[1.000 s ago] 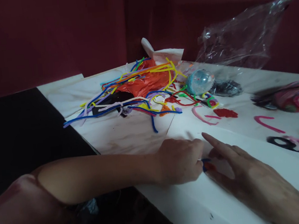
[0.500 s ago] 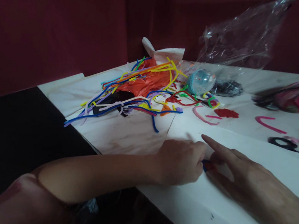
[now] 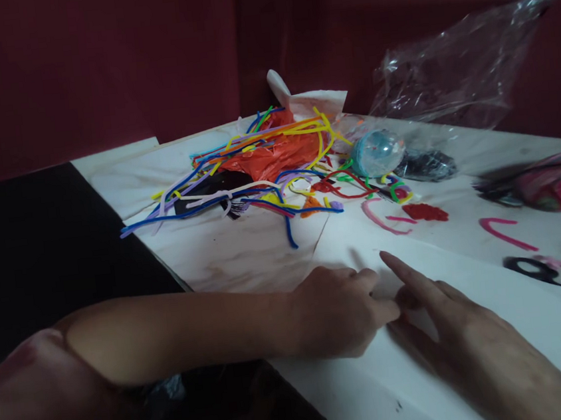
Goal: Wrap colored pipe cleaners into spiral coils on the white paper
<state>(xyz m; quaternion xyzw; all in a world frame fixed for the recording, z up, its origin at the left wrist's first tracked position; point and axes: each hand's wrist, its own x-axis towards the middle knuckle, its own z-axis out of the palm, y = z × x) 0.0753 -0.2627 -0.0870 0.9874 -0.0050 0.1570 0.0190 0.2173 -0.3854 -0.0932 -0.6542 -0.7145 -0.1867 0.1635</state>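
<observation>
1. mostly, the room looks dim, and dark red walls [image 3: 95,69] meet in a corner behind the table.
2. the white table [image 3: 225,256] has soft brown streaks, and a big black patch [image 3: 48,248] runs along its left edge; i cannot tell what that patch is.
3. a smooth sheet of white paper [image 3: 456,261] lies on the near part of the table, under both hands.
4. the left hand [image 3: 344,310] reaches across from the left with its fingers bent in, and its pointing finger seems to meet the fingertips of the right hand [image 3: 452,315].
5. the right hand is partly curled, with one finger stuck out straight over the paper.
6. the fingertips hide what is between them, so i cannot tell if either hand grips a thing.
7. past the hands, a messy heap of pipe cleaners [image 3: 296,128], blue, purple, yellow and orange, lies on and around some crinkly red plastic [image 3: 265,161].
8. to the right of the heap sits a see-through ball [image 3: 379,153] with pale blue in it, just beside a dark shiny packet [image 3: 426,164].
9. a clear plastic bag [image 3: 451,68] stands up, thin and wrinkly, near the back wall.
10. nearer the right side lie a bent pink pipe cleaner [image 3: 509,238], a flat red blob [image 3: 426,212] and a black ring [image 3: 549,270] with a tail.
</observation>
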